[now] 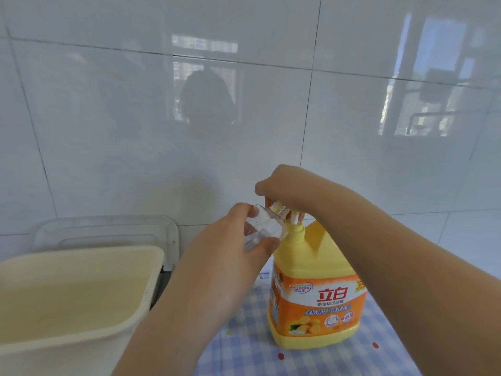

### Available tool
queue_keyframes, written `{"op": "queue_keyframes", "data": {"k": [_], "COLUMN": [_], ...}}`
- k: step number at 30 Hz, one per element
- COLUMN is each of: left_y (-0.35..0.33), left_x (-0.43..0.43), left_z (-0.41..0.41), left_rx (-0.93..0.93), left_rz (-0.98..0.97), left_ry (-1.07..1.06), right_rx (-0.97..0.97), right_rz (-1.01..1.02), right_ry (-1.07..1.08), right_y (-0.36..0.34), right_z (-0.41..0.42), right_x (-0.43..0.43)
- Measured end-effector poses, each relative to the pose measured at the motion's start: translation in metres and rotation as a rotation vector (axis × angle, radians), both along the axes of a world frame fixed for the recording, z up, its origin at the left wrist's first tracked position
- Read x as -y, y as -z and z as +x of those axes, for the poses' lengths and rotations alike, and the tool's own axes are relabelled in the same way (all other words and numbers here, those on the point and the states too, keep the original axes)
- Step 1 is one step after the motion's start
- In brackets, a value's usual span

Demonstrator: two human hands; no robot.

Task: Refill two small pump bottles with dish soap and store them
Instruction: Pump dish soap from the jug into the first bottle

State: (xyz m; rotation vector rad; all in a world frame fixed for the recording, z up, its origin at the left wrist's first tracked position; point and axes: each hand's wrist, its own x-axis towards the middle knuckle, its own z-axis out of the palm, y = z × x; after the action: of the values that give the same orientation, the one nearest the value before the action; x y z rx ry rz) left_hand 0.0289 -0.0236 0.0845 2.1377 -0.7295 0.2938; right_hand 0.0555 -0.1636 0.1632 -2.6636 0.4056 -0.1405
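- Right now the left hand's [225, 256] thumb and fingers [267, 246] are clamped around a small clear bottle [259, 230]. The thumb lies on its near side and the other fingers wrap over the far side.
- The bottle is held in the air and tilted, with its threaded neck pointing up and to the right, just beside the pump [294, 220]. Something yellowish shows at the neck.
- The right hand [287, 189] sits on top of the pump with its fingers curled down around the head, which they hide. The thumb sticks out to the left.
- Below that hand, the white stem of the pump shows above a yellow collar.
- The pump belongs to a large yellow dish soap jug [317, 291], which stands upright and carries an orange label showing lemons.
- The jug rests on a blue checked cloth [303, 359] with small red dots.
- A cream tub [141, 270] sits to the left of the cloth, well apart from the jug. Whether it holds liquid cannot be told.
- A clear plastic tray [108, 226] leans against the white tiled wall [122, 118] behind the tub.
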Motion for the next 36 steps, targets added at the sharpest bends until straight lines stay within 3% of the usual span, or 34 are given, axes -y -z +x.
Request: {"op": "queue_keyframes", "data": {"k": [10, 18, 36], "left_y": [0.001, 0.002, 0.000], "left_x": [0.001, 0.000, -0.002], "left_z": [0.000, 0.003, 0.001], "left_rx": [-0.009, -0.023, -0.012], "left_rz": [0.038, 0.099, 0.137], "left_ry": [0.007, 0.015, 0.011], "right_rx": [-0.044, -0.013, 0.033], "right_rz": [0.042, -0.084, -0.047], "right_ry": [0.040, -0.072, -0.010], "right_y": [0.003, 0.010, 0.013], "right_z": [0.004, 0.000, 0.002], "right_x": [-0.001, 0.001, -0.001]}}
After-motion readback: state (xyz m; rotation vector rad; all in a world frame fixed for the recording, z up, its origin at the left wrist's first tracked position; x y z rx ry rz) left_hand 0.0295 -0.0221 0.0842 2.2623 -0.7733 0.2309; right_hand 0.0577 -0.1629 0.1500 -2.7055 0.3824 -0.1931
